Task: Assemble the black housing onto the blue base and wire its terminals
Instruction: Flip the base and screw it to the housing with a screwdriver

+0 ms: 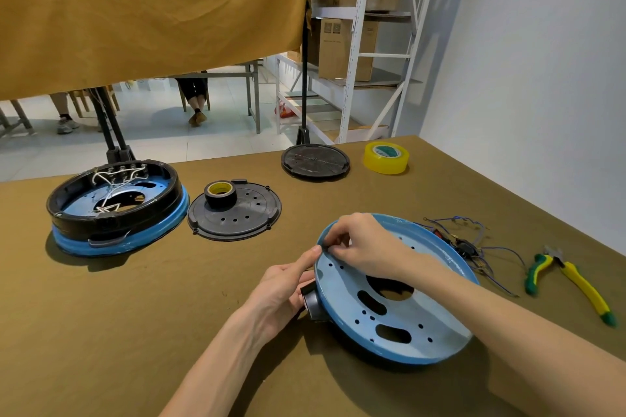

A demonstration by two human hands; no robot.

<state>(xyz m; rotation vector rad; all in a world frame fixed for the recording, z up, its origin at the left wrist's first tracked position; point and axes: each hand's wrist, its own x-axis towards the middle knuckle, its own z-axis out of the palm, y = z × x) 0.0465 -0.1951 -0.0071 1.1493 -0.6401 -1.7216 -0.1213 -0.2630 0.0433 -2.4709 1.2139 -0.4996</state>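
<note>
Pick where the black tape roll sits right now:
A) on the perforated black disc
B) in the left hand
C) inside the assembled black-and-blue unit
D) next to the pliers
A: the black tape roll stands on the perforated black disc, between the assembled unit and the blue base that both hands are handling.

A workshop: beyond the hands (pixel 338 257), a cloth-covered counter (pixel 135 315) carries pliers (pixel 569 278), tape (pixel 386 157) and wires (pixel 474 247); farther off stand racks (pixel 355 44) stacked with cartons.
</note>
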